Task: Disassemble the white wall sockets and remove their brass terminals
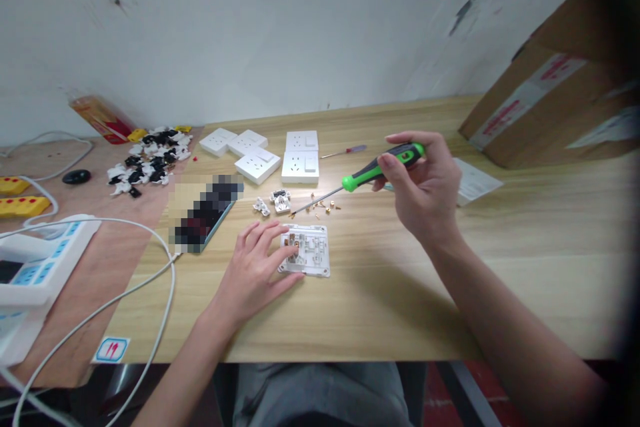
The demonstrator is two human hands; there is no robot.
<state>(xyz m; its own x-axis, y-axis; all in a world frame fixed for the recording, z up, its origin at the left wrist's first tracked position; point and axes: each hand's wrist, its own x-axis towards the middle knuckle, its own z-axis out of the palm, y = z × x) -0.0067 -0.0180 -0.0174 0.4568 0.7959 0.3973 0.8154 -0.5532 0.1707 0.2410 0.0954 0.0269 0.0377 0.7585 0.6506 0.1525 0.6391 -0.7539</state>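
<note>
My right hand [425,190] is closed around the green and black handle of a screwdriver [365,175]. Its shaft points down to the left, with the tip near a small brass part on the table. A white wall socket panel [315,250] lies with its inner side up, brass pieces in its left part. My left hand [257,260] holds the panel by its left side, thumb along the lower edge and a finger over the inside. Just beyond are white socket modules [281,201] and several small brass screws and fittings [327,207].
Assembled white sockets [300,167] stand at the back, with a thin screwdriver [344,151] beside them. A phone [207,217] with a charging cable [173,280] lies left. Black and white parts [150,157] are heaped farther left. A cardboard box [540,93] occupies the back right.
</note>
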